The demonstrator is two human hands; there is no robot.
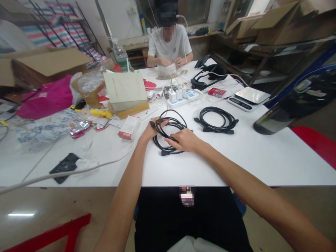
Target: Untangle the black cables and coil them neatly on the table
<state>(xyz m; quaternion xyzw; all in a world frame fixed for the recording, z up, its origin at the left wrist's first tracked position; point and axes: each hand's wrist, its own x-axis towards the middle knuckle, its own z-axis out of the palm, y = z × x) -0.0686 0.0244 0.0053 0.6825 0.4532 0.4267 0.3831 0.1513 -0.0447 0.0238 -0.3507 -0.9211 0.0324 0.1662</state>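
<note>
A black cable [170, 123] lies in loose loops on the white table [262, 154] in front of me. My left hand [152, 130] pinches the loops at their left side, near a plug end. My right hand [185, 140] rests on top of the coil's lower right part, fingers curled over the strands. A second black cable [216, 120], neatly coiled, lies to the right, apart from both hands.
A white power strip [181, 98] with chargers sits behind the cables. A scale [249, 98], a red box [217, 92], a headset [207, 75], a book [126, 91], a small carton [129, 127] and clutter fill the far and left table. A person [169, 43] sits opposite.
</note>
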